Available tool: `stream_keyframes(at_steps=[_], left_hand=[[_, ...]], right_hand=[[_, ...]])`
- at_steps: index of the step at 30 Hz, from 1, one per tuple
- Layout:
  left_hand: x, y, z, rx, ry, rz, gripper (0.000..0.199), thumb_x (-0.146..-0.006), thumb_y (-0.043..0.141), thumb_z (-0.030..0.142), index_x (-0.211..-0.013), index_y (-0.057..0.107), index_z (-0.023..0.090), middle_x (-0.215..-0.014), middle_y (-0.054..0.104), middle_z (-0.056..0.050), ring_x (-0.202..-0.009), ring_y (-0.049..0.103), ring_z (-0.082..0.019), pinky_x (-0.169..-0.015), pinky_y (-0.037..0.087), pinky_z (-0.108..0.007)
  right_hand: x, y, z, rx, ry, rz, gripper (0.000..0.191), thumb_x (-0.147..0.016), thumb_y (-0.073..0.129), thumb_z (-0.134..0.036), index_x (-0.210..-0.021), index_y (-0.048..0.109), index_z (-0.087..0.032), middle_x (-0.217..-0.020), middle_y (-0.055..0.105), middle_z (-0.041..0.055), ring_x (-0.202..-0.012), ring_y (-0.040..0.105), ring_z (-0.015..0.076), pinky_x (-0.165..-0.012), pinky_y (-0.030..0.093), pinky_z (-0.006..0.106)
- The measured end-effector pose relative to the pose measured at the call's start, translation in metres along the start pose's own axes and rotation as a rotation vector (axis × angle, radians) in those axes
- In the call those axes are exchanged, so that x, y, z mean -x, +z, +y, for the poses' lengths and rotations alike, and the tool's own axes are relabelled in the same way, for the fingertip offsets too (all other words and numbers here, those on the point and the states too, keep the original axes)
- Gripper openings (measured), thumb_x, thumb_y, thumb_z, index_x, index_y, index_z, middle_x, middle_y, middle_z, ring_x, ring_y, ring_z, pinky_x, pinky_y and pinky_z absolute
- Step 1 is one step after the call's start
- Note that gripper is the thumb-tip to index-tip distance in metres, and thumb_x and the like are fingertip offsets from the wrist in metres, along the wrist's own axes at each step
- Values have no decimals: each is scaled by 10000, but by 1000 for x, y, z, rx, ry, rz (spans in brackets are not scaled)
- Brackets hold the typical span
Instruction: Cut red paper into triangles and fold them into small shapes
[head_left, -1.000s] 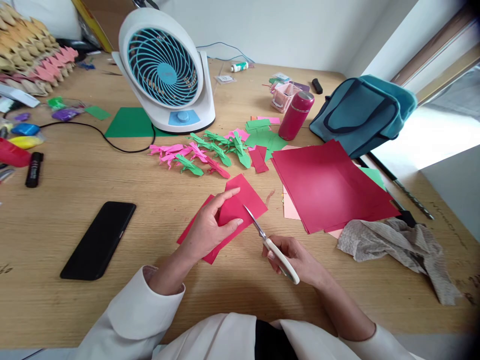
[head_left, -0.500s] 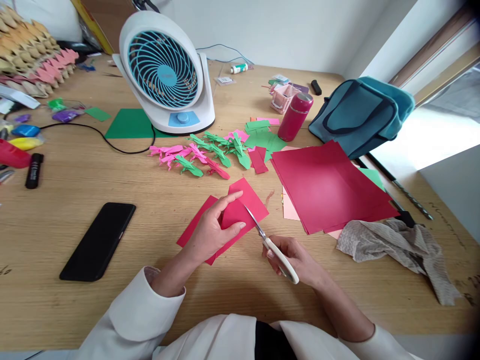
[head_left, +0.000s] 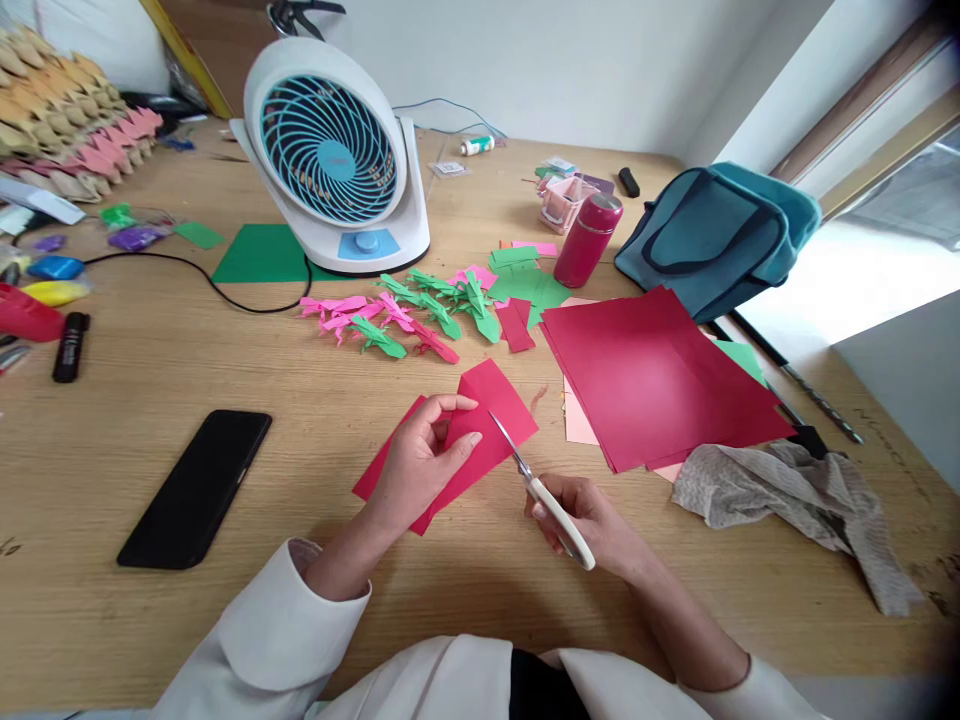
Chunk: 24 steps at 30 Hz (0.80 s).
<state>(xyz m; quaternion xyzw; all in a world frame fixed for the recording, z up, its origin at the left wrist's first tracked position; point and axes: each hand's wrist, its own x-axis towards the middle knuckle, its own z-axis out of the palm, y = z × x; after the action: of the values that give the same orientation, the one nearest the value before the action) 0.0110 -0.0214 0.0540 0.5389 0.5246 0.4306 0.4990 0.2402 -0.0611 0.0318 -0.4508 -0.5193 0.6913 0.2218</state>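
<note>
A folded red paper (head_left: 495, 400) lies at an angle on the table in front of me. My left hand (head_left: 426, 450) grips its left part, thumb and bent index finger on the upper layer. Another red paper piece (head_left: 382, 455) shows beneath that hand, partly covered by it. My right hand (head_left: 581, 520) is closed around the white handles of a pair of scissors (head_left: 559, 515). Their blades point up and left, laid along the folded paper's right part, near its middle. Just behind lie several small pink and green folded paper figures (head_left: 420, 300).
A white fan (head_left: 330, 150) stands at the back, its cord running left. Large red sheets (head_left: 660, 380), a grey cloth (head_left: 765, 490), a red bottle (head_left: 589, 240) and a teal bag (head_left: 705, 240) are on the right. A black phone (head_left: 196, 488) lies at left.
My left index finger has bent and drawn back a little across the red paper. The scissors and my right hand have hardly moved. The whole view has shifted slightly.
</note>
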Motion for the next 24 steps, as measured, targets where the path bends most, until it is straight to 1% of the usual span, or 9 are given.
stream_keyframes(at_steps=[2, 4, 12, 17, 21, 24], left_hand=[[-1, 0, -2, 38, -3, 48, 256, -830, 683, 310, -1048, 630, 187, -876, 676, -24, -724, 617, -136, -627, 476, -226], [-2, 0, -4, 69, 4, 62, 215, -827, 686, 303, -998, 640, 180, -892, 671, -28, -760, 614, -137, -655, 476, -227], [-4, -1, -10, 60, 37, 50, 203, -828, 677, 259, -1016, 660, 185, -916, 636, -15, -807, 587, -127, -715, 465, -232], [-3, 1, -13, 14, 41, 44, 208, -823, 681, 256, -1019, 665, 188, -878, 612, -4, -750, 552, -115, -655, 439, -222], [-1, 3, -10, -21, 33, 32, 208, -826, 679, 263, -1021, 670, 194, -821, 609, 9, -701, 532, -107, -612, 413, -215], [0, 3, -8, -36, 30, 18, 202, -829, 674, 266, -1018, 675, 195, -854, 640, -1, -717, 548, -112, -621, 416, -219]], right_hand=[[0, 0, 0, 2, -12, 6, 449, -846, 641, -597, -750, 517, -176, -551, 482, -52, -447, 425, 80, -441, 320, 222], [0, 0, 1, 3, -23, 9, 442, -857, 631, -590, -751, 520, -176, -554, 483, -50, -446, 425, 80, -440, 320, 223], [0, 1, -1, 1, 5, 7, 445, -838, 644, -595, -762, 535, -170, -555, 494, -44, -456, 443, 86, -443, 331, 221], [0, 2, -1, -8, 7, 5, 415, -855, 641, -560, -767, 539, -168, -569, 501, -41, -474, 456, 87, -453, 328, 221], [-1, 1, 0, -17, 3, 17, 417, -852, 647, -566, -777, 544, -168, -567, 502, -44, -477, 452, 85, -457, 328, 220], [-1, 1, 0, -18, -3, 11, 432, -853, 637, -586, -797, 553, -165, -569, 517, -39, -479, 458, 88, -459, 328, 222]])
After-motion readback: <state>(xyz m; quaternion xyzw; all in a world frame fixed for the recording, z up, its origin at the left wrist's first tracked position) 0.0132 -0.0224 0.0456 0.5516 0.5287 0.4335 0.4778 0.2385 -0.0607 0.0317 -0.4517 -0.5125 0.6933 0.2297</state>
